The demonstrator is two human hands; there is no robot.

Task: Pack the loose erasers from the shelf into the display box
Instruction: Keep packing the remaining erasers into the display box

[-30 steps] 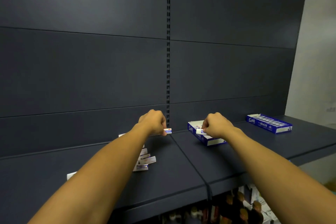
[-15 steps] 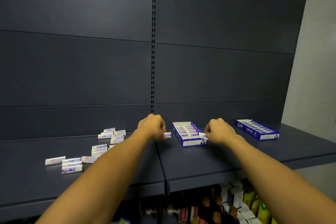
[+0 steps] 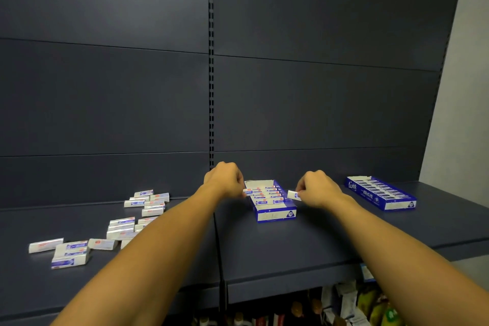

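Note:
A blue and white display box [image 3: 275,215] lies on the dark shelf [image 3: 317,241], partly filled with rows of erasers. My left hand [image 3: 225,180] hovers at the box's left edge, pinching a small eraser [image 3: 248,191] over the rows. My right hand [image 3: 317,188] sits just right of the box, pinching another white eraser [image 3: 292,194] beside its right wall. Several loose wrapped erasers [image 3: 121,227] lie scattered on the shelf to the left, some hidden behind my left forearm.
A second, full display box [image 3: 381,193] lies at the right end of the shelf. A slotted upright [image 3: 211,61] divides the dark back panels. Below the shelf edge, packaged goods [image 3: 370,304] stand on a lower level.
The view has swung left and down, bringing the loose erasers into sight. My left hand carried its eraser to the box's left edge; my right hand moved from over the box to its right side.

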